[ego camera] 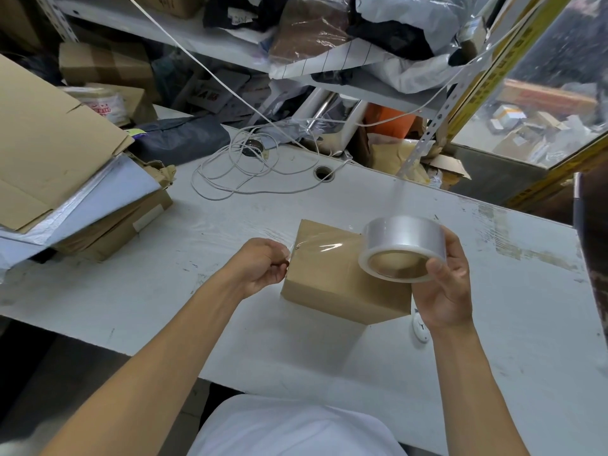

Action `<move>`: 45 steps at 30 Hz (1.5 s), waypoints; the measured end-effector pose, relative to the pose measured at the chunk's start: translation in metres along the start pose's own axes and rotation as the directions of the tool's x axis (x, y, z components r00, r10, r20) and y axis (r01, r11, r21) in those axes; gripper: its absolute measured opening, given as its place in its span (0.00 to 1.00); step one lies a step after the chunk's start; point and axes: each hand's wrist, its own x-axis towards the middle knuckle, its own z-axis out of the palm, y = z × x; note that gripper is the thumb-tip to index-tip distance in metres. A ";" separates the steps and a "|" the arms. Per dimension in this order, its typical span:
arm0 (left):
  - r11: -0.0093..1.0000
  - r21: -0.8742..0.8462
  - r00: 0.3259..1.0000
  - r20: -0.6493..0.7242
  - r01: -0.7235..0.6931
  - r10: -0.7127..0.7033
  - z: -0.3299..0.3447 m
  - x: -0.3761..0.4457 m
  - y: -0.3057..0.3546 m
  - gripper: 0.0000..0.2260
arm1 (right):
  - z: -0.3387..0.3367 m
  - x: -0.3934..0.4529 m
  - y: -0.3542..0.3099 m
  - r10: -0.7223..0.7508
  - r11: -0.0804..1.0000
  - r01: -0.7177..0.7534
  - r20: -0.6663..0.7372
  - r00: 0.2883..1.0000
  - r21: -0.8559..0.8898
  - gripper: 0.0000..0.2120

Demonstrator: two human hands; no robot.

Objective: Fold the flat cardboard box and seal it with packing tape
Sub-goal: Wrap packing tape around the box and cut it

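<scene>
Left hand (263, 263) pinches tape end; right hand (449, 278) grips roll (403, 248) (core facing viewer).

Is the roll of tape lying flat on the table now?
No, the right hand holds the tape roll up above the cardboard box, while the left hand pinches the tape's free end at the box's edge.

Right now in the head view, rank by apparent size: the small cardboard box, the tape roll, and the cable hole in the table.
1. Small cardboard box, largest.
2. Tape roll, though it is held nearer the camera, so it looks bigger than it is.
3. Cable hole, smallest and farthest.
</scene>
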 end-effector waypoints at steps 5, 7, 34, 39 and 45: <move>0.977 0.195 0.971 -0.204 -0.082 0.122 0.016 -0.005 -0.007 0.06 | -0.001 0.000 0.001 -0.001 1.000 0.001 0.010 1.000 0.008 0.26; 0.899 0.422 0.918 -0.301 -0.117 0.260 0.021 -0.005 -0.011 0.02 | -0.001 0.000 0.002 -0.008 1.000 0.008 0.017 1.000 0.005 0.24; 0.421 0.812 0.891 0.245 -0.405 0.383 0.029 -0.059 -0.011 0.68 | -0.004 0.001 0.005 -0.027 0.999 0.023 0.066 0.997 0.048 0.24; 0.356 0.841 0.882 0.262 -0.408 0.392 0.034 -0.060 -0.012 0.67 | -0.006 0.001 0.006 -0.041 0.998 0.036 0.091 0.995 0.056 0.21; 0.298 0.872 0.882 0.259 -0.389 0.393 0.035 -0.053 -0.004 0.67 | -0.008 0.001 0.006 -0.033 0.998 0.029 0.070 0.997 0.058 0.18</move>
